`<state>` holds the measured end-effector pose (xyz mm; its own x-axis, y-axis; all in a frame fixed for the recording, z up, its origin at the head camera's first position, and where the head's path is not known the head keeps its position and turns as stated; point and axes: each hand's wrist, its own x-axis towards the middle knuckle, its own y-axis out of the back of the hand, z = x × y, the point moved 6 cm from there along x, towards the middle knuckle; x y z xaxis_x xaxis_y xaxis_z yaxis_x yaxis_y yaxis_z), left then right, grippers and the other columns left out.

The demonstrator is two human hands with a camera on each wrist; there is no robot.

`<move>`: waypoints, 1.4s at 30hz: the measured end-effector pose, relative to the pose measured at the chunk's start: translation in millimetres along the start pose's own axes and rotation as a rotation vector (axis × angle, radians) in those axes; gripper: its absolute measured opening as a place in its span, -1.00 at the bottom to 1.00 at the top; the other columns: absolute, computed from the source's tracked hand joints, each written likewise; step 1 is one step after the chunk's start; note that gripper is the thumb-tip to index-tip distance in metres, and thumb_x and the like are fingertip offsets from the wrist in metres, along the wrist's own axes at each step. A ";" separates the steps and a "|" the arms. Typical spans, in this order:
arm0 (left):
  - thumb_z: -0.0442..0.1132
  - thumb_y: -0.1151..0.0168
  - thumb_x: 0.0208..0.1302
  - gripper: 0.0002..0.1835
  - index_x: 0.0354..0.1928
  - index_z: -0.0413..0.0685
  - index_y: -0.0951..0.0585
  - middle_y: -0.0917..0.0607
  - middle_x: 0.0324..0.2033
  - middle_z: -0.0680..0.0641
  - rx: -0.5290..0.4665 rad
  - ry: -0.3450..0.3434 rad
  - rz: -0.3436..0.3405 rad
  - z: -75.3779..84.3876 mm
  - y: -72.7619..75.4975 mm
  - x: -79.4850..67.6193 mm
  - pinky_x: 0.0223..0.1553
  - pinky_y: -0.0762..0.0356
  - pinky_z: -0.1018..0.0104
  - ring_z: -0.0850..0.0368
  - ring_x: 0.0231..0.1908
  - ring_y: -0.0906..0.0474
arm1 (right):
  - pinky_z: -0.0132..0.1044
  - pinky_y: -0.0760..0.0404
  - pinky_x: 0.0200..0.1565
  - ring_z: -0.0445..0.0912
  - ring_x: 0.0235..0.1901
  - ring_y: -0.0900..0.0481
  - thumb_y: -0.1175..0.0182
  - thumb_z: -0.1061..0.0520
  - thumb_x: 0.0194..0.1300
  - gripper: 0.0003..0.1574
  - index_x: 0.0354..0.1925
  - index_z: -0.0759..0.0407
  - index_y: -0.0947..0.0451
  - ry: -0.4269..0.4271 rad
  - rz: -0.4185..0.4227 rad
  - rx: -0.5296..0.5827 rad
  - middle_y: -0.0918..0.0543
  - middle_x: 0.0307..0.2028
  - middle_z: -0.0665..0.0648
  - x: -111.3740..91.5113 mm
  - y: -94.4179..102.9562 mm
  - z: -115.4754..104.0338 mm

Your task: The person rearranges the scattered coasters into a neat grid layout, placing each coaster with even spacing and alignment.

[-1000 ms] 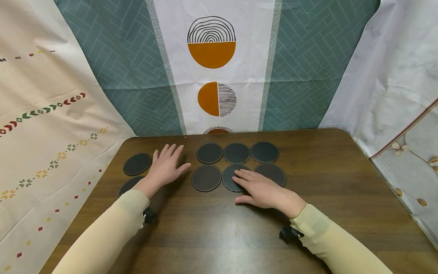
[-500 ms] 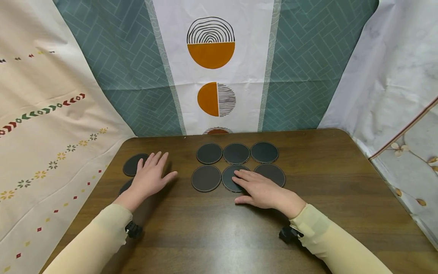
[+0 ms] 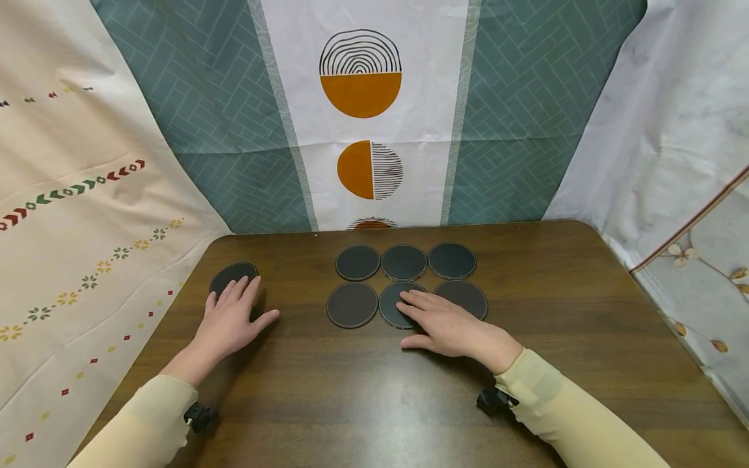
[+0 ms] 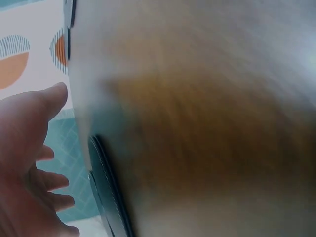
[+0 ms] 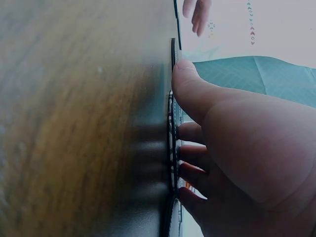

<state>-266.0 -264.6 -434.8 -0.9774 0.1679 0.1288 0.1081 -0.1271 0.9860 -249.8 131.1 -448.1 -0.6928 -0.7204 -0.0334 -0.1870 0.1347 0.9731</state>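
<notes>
Round black coasters with stitched rims lie flat on the wooden table. My left hand (image 3: 230, 322), fingers spread, hovers over the left pair; its fingertips overlap the back-left coaster (image 3: 229, 274) in the head view. The other coaster of that pair is hidden under the hand there. In the left wrist view a coaster (image 4: 109, 192) lies below the fingers, apart from them. My right hand (image 3: 447, 322) rests its fingertips on the front-middle coaster (image 3: 393, 305) of the central group, fingers nearly straight. It partly covers the front-right coaster (image 3: 468, 299).
The central group forms two rows of three, with a back-left coaster (image 3: 357, 262), back-middle coaster (image 3: 404, 262), back-right coaster (image 3: 452, 260) and front-left coaster (image 3: 352, 305). A brown wooden table (image 3: 328, 403) carries them. Patterned cloths (image 3: 515, 130) hang around its back and sides.
My left hand has moved left and toward me, from beside the left pair to over it, covering the nearer coaster. The right hand and the coasters have stayed put.
</notes>
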 end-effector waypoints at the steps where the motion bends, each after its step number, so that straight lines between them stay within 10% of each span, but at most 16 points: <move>1: 0.42 -0.15 0.29 0.04 0.56 -0.15 -0.17 -0.21 0.45 -0.41 -0.003 0.004 -0.001 -2.6 0.3 -2.9 0.28 0.16 -0.54 -0.46 0.42 -0.06 | 0.02 -0.09 0.46 0.10 0.53 -0.02 -0.06 -0.42 0.42 0.00 0.55 0.13 -0.19 0.000 -0.001 0.000 -0.11 0.55 0.20 0.1 -0.1 -0.2; 42: 0.54 -0.13 0.18 0.17 0.53 -0.25 -0.17 -0.33 0.33 -0.50 -0.028 0.084 -0.049 -45.4 -2.8 -54.8 0.14 0.00 -0.60 -0.54 0.32 -0.16 | 0.03 -0.08 0.46 0.12 0.53 -0.03 -0.07 -0.41 0.42 0.00 0.53 0.16 -0.21 0.011 0.014 -0.007 -0.12 0.54 0.22 0.1 0.2 -2.2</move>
<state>-221.0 -317.8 -449.4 -0.9933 0.0923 0.0697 0.0556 -0.1477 0.9875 -248.4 129.6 -447.4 -0.6876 -0.7259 -0.0173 -0.1725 0.1402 0.9750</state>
